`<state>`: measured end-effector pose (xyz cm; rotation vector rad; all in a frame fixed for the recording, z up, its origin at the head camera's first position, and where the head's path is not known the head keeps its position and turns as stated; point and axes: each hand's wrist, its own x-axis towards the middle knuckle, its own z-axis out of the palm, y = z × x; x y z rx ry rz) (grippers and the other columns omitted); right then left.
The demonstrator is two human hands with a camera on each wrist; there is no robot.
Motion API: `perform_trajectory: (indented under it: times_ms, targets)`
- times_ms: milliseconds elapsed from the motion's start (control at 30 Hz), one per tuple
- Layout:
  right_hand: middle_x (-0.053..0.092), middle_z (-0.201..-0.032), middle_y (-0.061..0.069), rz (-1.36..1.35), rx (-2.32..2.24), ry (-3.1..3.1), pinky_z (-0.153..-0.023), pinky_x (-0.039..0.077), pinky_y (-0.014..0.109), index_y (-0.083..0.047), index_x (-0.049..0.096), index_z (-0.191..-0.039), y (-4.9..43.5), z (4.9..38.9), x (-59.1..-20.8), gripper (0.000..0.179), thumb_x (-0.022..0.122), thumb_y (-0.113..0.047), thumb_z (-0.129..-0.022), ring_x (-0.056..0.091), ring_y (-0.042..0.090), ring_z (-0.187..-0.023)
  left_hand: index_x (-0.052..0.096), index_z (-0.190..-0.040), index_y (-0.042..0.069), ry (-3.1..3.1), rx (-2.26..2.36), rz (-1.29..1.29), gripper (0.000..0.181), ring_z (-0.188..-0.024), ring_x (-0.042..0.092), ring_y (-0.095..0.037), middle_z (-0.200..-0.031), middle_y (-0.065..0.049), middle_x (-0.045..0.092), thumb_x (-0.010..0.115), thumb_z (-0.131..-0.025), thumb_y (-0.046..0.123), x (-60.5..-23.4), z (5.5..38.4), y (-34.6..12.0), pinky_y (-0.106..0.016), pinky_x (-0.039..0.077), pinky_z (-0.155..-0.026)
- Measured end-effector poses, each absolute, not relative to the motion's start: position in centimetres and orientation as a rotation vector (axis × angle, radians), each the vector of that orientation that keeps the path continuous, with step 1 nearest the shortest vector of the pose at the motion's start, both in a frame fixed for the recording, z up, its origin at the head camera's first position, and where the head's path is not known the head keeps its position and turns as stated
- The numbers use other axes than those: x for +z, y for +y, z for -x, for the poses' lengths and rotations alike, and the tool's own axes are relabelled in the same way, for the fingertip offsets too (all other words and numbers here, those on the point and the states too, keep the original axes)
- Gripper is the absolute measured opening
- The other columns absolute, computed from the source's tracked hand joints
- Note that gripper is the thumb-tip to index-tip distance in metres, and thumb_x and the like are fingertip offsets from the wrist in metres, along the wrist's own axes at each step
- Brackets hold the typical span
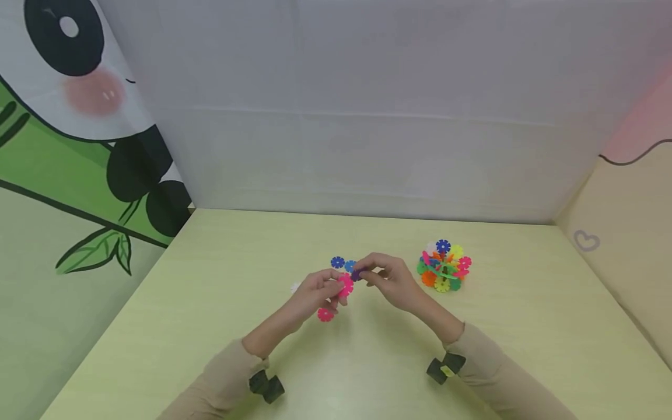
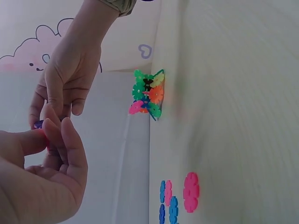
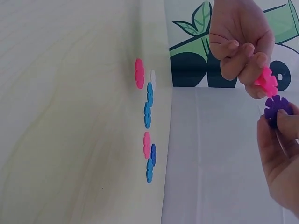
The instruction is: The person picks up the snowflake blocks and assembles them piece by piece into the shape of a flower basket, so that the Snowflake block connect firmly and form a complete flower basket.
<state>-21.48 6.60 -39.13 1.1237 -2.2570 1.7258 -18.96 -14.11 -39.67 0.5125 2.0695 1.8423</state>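
My left hand (image 1: 315,293) pinches a pink snowflake disc (image 3: 267,82) between thumb and fingers. In my right hand (image 1: 392,284), thumb and fingertips hold a purple snowflake disc (image 3: 276,112) by its flat faces. The right wrist view shows the two notched discs meeting at their rims, tilted to each other; whether their slots interlock I cannot tell. Both hands are raised above the table. From the left wrist, the pink disc is mostly hidden by my fingers, and only a bit of the purple disc (image 2: 39,124) shows.
Loose discs lie flat on the pale table (image 1: 378,361), among them a dark blue disc (image 1: 338,262), a light blue disc (image 1: 350,266), a pink one (image 1: 325,315) and a white one (image 1: 295,287). To the right stands a multicoloured cluster (image 1: 443,274) of joined discs.
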Motion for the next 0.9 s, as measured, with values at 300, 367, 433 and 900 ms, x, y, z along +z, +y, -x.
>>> perform_trajectory:
  times_ms: [300, 367, 433, 900]
  targets:
    - [0.067, -0.089, 0.014, -1.151, 1.777, -2.225, -0.063, 0.056, 0.033, 0.007, 0.066, -0.095, 6.7, 21.7, -39.7, 0.013, 0.059, 0.014, -0.087, 0.065, 0.024, -0.079, 0.052, -0.109, -0.008, 1.992, 1.853, -0.484, 0.019, -0.059, 0.049, -0.013, -0.073, -0.003, 0.060, 0.047, -0.099, 0.009, -40.1, 19.1, -14.2, -0.032, 0.053, -0.064]
    - [0.067, -0.089, 0.014, -1.147, 1.785, -2.216, -0.064, 0.056, 0.033, 0.007, 0.066, -0.096, 6.7, 21.7, -39.7, 0.013, 0.058, 0.013, -0.087, 0.065, 0.028, -0.080, 0.052, -0.107, -0.007, 1.980, 1.860, -0.489, 0.019, -0.058, 0.048, -0.013, -0.073, -0.003, 0.059, 0.046, -0.099, 0.009, -40.2, 19.1, -14.1, -0.030, 0.052, -0.063]
    - [0.067, -0.089, 0.014, -1.145, 1.800, -2.209, -0.064, 0.056, 0.033, 0.007, 0.066, -0.096, 6.7, 21.6, -39.7, 0.013, 0.058, 0.013, -0.088, 0.064, 0.030, -0.080, 0.052, -0.105, -0.007, 1.971, 1.865, -0.492, 0.018, -0.057, 0.048, -0.012, -0.073, -0.004, 0.058, 0.046, -0.099, 0.010, -40.2, 19.1, -14.1, -0.029, 0.051, -0.062]
    - [0.064, -0.082, 0.014, -1.243, 1.790, -2.103, -0.063, 0.057, 0.032, 0.010, 0.068, -0.092, 6.7, 21.9, -39.6, 0.017, 0.061, 0.021, -0.080, 0.065, 0.023, -0.072, 0.046, -0.112, -0.007, 1.985, 1.971, -0.325, 0.022, -0.059, 0.057, -0.011, -0.073, -0.005, 0.065, 0.054, -0.096, 0.007, -39.6, 18.1, -13.4, -0.026, 0.054, -0.070]
